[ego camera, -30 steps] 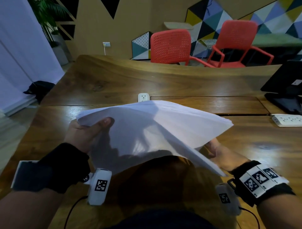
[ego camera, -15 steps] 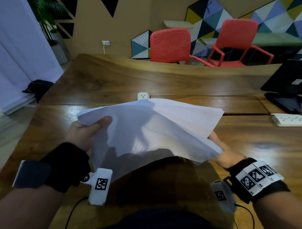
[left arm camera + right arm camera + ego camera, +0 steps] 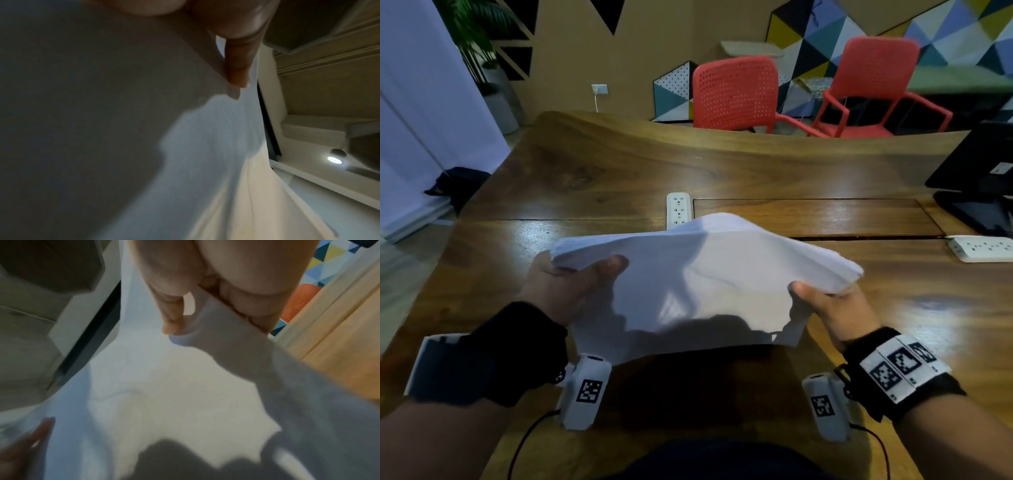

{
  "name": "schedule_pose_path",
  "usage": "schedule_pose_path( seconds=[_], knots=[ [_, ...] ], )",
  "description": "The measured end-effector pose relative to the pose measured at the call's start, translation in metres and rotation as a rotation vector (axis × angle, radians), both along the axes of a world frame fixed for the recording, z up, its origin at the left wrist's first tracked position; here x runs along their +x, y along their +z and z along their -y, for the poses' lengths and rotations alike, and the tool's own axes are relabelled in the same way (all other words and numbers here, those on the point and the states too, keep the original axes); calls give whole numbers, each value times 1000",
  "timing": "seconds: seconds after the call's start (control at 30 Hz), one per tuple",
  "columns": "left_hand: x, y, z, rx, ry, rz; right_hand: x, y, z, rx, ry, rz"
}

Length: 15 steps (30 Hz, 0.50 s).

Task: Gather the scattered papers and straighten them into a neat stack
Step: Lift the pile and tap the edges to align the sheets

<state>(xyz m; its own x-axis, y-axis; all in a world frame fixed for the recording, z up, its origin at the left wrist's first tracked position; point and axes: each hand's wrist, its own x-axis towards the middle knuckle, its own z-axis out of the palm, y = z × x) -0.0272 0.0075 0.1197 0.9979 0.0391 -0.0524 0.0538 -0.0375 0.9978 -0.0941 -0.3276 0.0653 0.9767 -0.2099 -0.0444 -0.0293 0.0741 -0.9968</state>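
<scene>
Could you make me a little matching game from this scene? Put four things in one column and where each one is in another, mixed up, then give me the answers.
Things:
1. papers
2. red chairs
3. white power strip
4. black monitor

Places:
A. flat on the table at the right edge
B. beyond the far side of the table
C. held above the table between both hands, left hand and right hand
D. standing at the table's far right

Pairs: 1-C, 2-B, 3-A, 4-D

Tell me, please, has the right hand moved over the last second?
Yes. The right hand has slid right along the papers, toward the power strip at the table's right edge.
</scene>
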Motion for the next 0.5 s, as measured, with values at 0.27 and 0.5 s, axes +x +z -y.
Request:
schedule_pose_path(
  seconds=[0.27,0.5],
  knots=[
    [-11,-1,-4,19,-41,203,-12,16,3,81,21,141],
    [-1,-47,-1,289,5,-20,-5,-20,-6,-119,-52,-59]
  ],
)
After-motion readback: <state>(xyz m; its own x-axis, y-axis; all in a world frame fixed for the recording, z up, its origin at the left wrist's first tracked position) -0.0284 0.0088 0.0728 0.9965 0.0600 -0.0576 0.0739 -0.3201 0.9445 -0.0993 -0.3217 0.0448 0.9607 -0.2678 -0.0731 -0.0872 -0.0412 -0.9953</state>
